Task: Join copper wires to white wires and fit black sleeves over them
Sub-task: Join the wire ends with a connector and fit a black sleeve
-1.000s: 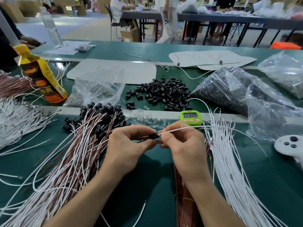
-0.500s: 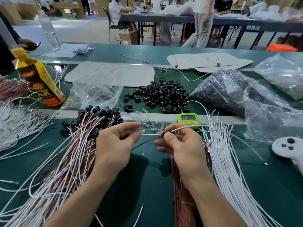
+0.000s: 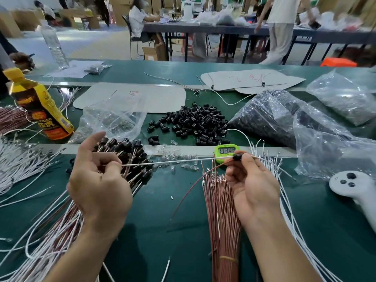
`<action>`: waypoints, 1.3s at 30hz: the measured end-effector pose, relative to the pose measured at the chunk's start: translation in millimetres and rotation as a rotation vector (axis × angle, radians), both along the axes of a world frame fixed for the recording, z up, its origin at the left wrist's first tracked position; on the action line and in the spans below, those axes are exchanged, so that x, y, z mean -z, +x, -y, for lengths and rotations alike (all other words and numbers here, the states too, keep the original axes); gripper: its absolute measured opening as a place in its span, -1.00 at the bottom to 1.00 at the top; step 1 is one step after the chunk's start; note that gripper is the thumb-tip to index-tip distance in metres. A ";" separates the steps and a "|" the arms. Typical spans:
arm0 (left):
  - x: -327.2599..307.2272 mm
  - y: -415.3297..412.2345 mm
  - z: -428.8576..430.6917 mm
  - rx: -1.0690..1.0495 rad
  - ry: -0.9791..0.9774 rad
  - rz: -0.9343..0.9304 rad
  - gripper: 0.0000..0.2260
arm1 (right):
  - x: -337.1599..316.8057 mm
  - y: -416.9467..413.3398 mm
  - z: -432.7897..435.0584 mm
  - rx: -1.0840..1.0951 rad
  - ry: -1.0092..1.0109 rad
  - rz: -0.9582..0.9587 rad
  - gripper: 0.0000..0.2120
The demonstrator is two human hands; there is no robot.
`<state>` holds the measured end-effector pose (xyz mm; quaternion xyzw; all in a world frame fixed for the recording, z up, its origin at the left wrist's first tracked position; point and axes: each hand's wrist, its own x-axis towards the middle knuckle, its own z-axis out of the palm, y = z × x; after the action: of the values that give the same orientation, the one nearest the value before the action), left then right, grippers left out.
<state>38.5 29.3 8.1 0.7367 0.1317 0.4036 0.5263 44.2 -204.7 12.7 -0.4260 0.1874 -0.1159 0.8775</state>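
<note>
Clearly light and springy: thin white insulated wire (image 3: 175, 161) stretched between left hand (image 3: 99, 184), pinching its end, and right hand (image 3: 252, 188), pinching small black plastic sleeve (image 3: 237, 157) on it. Best gripped close to the sleeve, lest it bow.

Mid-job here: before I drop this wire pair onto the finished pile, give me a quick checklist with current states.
1. Small black sleeve gripped at right hand fingertips: ok.
2. Thin white wire held taut between left hand and right: ok.
3. Thin copper-coloured wire runs up to the sleeve: ok.
4. Joint fully covered by sleeve: cannot tell, fingers hide it.
5. Finished pile of sleeved wires within left hand's reach: ok.
</note>
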 end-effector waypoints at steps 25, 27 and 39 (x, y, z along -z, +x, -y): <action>9.5 -3.5 40.8 0.977 -0.506 -0.583 -0.68 | 18.1 -15.7 -28.5 -0.433 -0.979 0.207 -0.78; 9.7 -2.1 39.9 0.966 -0.562 -0.555 -0.64 | 15.0 -18.2 -32.4 -0.560 -0.906 0.219 -0.69; 8.2 0.8 35.9 0.737 -0.478 -0.356 -0.81 | 22.8 -18.3 -39.2 -0.528 -0.913 0.067 -0.74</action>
<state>39.3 -6.6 -0.1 0.6502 0.0388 0.0157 0.7586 25.8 -165.5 -10.1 -0.7937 -0.0239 0.0260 0.6073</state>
